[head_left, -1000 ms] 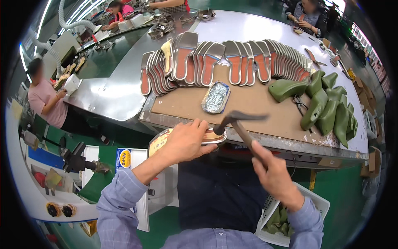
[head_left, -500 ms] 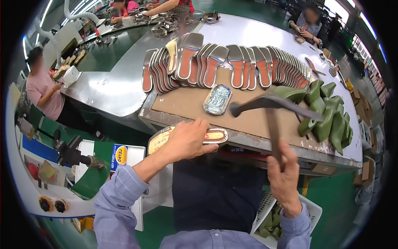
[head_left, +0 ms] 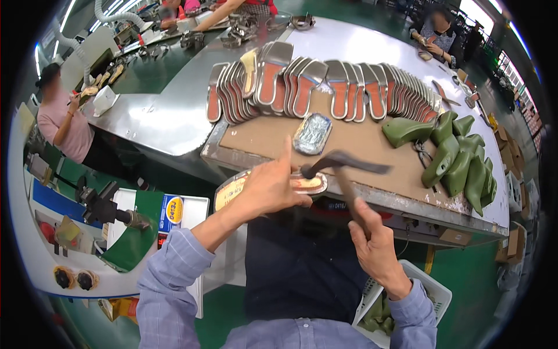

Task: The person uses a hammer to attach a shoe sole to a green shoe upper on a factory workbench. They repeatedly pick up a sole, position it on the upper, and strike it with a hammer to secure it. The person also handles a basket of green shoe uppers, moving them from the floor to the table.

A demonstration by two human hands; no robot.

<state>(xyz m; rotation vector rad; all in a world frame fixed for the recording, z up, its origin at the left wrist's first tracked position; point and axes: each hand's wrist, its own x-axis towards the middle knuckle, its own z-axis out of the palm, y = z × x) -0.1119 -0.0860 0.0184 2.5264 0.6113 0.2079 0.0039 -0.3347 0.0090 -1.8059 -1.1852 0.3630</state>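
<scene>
My left hand [head_left: 268, 189] grips a shoe last with an insole on its underside [head_left: 229, 196] at the table's near edge, its index finger raised. The palm covers the middle of the insole; a pale, brown-edged end shows on each side. In my right hand [head_left: 375, 244] is a shoemaker's hammer [head_left: 352, 200], held by its handle. The round face of the hammer is at the insole's right end, close to my left fingers; I cannot tell whether it touches. A small plastic-wrapped packet [head_left: 313, 134] lies just beyond, on the brown board.
Many metal-rimmed insoles [head_left: 273, 75] stand in a long row across the board [head_left: 250, 139]. Green shoe lasts [head_left: 453, 157] are heaped at right, with pincers [head_left: 423, 153] beside them. A white basket [head_left: 442, 294] holds more lasts below. A machine [head_left: 104, 212] stands at left. Other people work around the tables.
The hammer has come down and left, from above the board to the insole's right end. My left index finger has lifted, and the view has shifted slightly.
</scene>
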